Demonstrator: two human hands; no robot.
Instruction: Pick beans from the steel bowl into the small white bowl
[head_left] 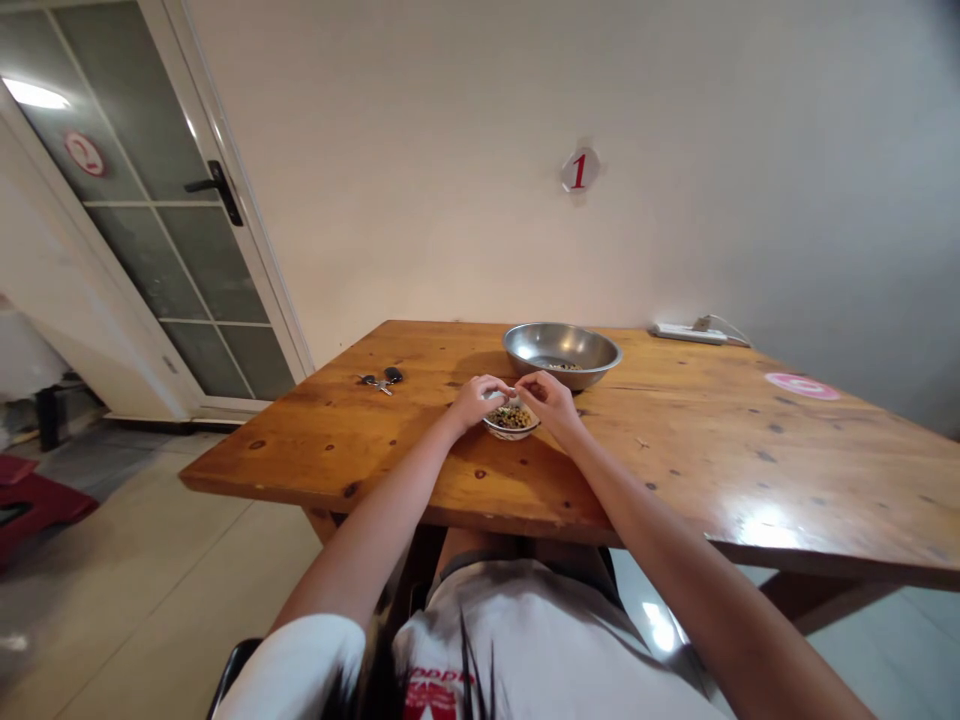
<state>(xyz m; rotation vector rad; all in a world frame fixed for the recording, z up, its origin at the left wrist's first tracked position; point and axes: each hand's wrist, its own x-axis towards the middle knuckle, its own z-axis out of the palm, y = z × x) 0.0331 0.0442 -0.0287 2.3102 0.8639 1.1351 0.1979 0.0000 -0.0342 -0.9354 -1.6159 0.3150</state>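
A small white patterned bowl (511, 433) stands on the wooden table in front of me, with small yellow, dark and pale pieces like mixed beans or seeds (513, 416) in it. Over its left rim is my left hand (481, 399), fingers closed in a pinch. My right hand (548, 399) pinches above the right rim, its fingertips almost meeting the left ones. Whatever sits between the fingertips is too small to make out. Just behind the hands stands a wide steel basin (562, 350) with a few small pieces at its bottom.
On the wooden table (420, 440), a bunch of keys (382, 380) lies to the left. A white power strip (688, 333) with a plug and cable is at the back right, near a pink round sticker (802, 386). A red stool (37, 505) stands on the floor at left.
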